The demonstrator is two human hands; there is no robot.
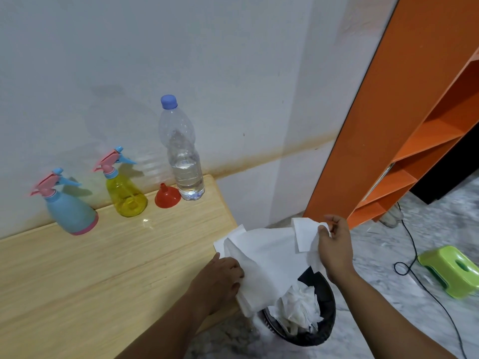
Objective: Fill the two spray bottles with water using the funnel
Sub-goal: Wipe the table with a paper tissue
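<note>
On the wooden table [77, 268] by the wall stand a blue spray bottle [69, 211] with a pink trigger and a yellow spray bottle [126, 194], both with their heads on. A red funnel [167, 196] lies mouth-down beside a capped clear water bottle [184, 156], about a third full. Both hands hold a white paper towel [267, 257] over a black bin. My left hand [220, 278] grips its left edge. My right hand [335, 244] pinches its upper right corner.
The black waste bin [324, 322] with crumpled white tissues stands on the floor off the table's right edge. An orange shelf unit [388, 125] rises at the right. A green stool [451, 270] and a black cable [414, 255] lie on the marble floor.
</note>
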